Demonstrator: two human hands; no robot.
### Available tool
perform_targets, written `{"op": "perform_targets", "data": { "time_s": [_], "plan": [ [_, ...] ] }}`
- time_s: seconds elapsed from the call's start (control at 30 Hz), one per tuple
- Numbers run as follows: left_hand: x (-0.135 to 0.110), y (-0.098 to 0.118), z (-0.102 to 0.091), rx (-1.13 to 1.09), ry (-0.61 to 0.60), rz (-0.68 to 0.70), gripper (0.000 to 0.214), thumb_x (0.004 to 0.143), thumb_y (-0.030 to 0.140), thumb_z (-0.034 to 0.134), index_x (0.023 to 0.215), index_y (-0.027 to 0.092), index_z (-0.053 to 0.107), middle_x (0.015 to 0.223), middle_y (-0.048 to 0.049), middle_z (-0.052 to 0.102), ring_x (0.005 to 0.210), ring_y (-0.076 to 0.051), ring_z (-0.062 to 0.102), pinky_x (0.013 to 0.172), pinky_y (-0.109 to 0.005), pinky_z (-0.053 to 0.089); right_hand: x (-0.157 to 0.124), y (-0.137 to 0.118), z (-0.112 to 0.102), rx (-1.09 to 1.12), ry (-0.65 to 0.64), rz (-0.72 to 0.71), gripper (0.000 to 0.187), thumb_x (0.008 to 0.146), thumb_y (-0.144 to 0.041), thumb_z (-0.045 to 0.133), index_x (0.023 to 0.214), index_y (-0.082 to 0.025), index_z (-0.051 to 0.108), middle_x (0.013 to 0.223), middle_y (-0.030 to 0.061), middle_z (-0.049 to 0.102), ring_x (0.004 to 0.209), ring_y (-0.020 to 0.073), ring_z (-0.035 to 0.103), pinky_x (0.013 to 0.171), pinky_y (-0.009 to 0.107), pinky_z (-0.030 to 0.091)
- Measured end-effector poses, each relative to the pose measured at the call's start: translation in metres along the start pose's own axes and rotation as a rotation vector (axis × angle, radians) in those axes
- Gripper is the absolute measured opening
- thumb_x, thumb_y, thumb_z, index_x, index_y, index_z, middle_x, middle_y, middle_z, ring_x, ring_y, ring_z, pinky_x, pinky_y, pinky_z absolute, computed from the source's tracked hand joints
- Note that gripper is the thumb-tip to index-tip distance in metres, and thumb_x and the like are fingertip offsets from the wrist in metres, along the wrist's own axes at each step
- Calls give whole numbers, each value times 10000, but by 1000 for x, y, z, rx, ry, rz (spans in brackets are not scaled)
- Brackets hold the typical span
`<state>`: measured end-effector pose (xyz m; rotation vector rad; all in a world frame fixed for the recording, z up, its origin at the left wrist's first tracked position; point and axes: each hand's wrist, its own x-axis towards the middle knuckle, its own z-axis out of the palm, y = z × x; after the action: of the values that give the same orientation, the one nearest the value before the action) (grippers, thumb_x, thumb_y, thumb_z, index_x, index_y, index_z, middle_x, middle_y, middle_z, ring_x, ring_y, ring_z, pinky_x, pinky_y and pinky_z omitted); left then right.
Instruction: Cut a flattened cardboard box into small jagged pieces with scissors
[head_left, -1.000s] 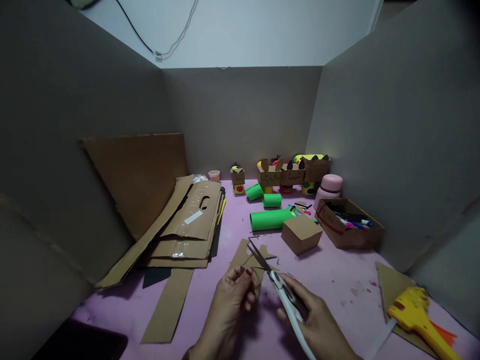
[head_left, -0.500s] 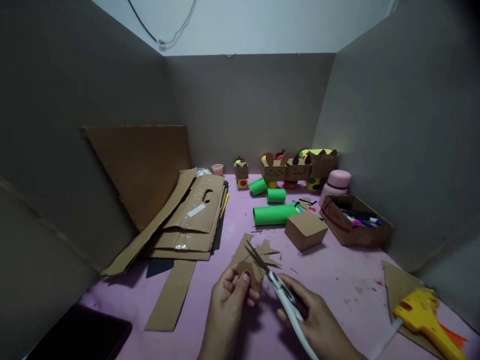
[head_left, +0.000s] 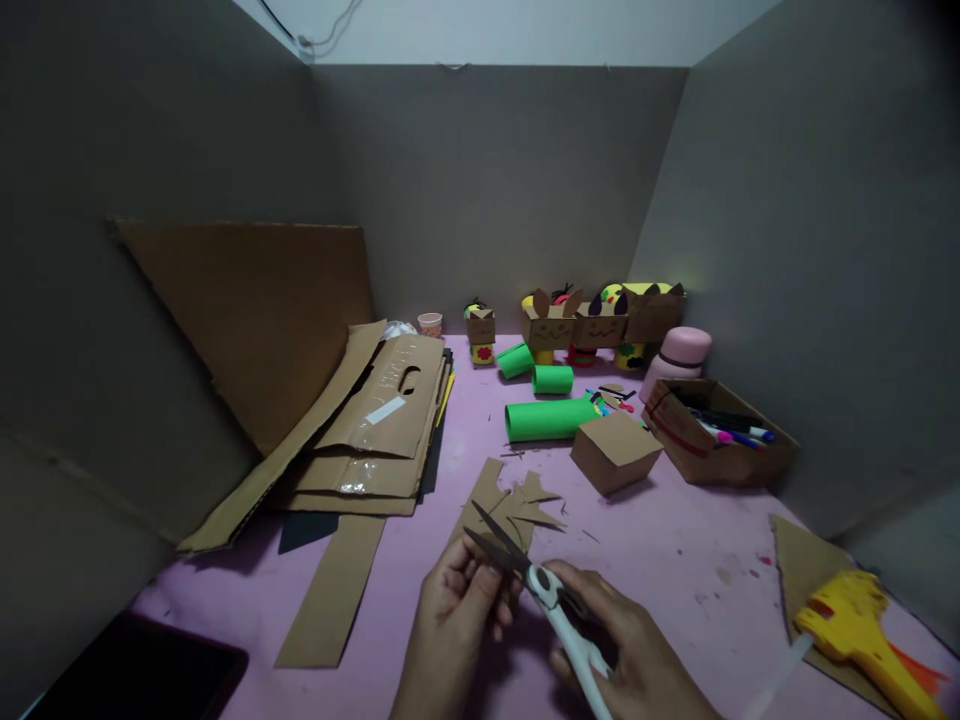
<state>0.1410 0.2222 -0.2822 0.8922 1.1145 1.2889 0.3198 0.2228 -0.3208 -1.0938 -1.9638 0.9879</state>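
My left hand [head_left: 450, 620] pinches a small piece of cardboard [head_left: 486, 557] between thumb and fingers, near the table's front. In my right hand [head_left: 626, 635] is a pair of scissors [head_left: 556, 605] with white handles and dark blades. The blades are parted and lie across the cardboard piece at my left fingertips, hiding part of it. Just beyond the hands, a cardboard strip [head_left: 484, 488] and several pointed cardboard offcuts [head_left: 534, 512] lie on the pink table [head_left: 675, 590].
Stacked flattened cardboard [head_left: 390, 430] and a loose strip [head_left: 330, 600] lie left, above a dark flat device [head_left: 150, 670]. Ahead are green tubes [head_left: 547, 420], a cardboard box [head_left: 616, 452] and cardboard animal figures [head_left: 551, 332]. Rightward are a pen box [head_left: 720, 460], pink bottle [head_left: 681, 352] and yellow glue gun [head_left: 851, 620].
The scissors have swung left and down, from beside the cardboard piece to across it, and their blades have parted wider. My left hand keeps its pinch. The view has tilted slightly downward.
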Motion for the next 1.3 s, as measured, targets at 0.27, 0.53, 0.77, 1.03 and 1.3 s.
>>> {"op": "perform_targets", "data": {
  "time_s": [0.27, 0.53, 0.77, 1.03, 1.3],
  "plan": [
    [-1, -3, 4, -17, -13, 34, 277, 767, 437, 641, 767, 165, 589, 522, 53, 520, 430, -51, 387, 422, -161, 303, -1, 2, 0, -62, 14, -37, 595, 699, -172, 612, 1273, -266, 487, 933, 66, 641, 811, 224, 616, 713, 338, 517],
    [0, -7, 5, -94, -2, 25, 284, 744, 447, 663, 755, 175, 583, 502, 53, 508, 446, -64, 391, 455, -173, 322, -3, 0, 1, -31, 47, -25, 561, 689, -180, 619, 1236, -272, 535, 898, 54, 645, 759, 211, 622, 664, 298, 516],
    [-2, -10, 4, -139, -69, 34, 242, 793, 422, 621, 812, 183, 588, 501, 59, 497, 470, -74, 407, 496, -189, 350, -4, 6, -1, -31, -24, -56, 595, 719, -168, 608, 1285, -289, 470, 925, 64, 627, 812, 234, 621, 708, 333, 514],
    [-2, -15, -1, -112, -92, 42, 230, 822, 424, 586, 841, 194, 574, 506, 65, 490, 499, -82, 419, 530, -198, 360, -6, 7, -1, -29, -33, -72, 603, 749, -191, 611, 1315, -297, 433, 886, 52, 607, 757, 218, 609, 673, 325, 499],
    [0, -10, 0, -90, -94, 54, 260, 794, 443, 613, 780, 189, 556, 523, 62, 499, 491, -77, 412, 512, -198, 349, -7, 8, -2, -41, -48, -97, 585, 764, -185, 605, 1317, -279, 437, 856, 47, 607, 734, 204, 590, 660, 314, 484]
  ]
}}
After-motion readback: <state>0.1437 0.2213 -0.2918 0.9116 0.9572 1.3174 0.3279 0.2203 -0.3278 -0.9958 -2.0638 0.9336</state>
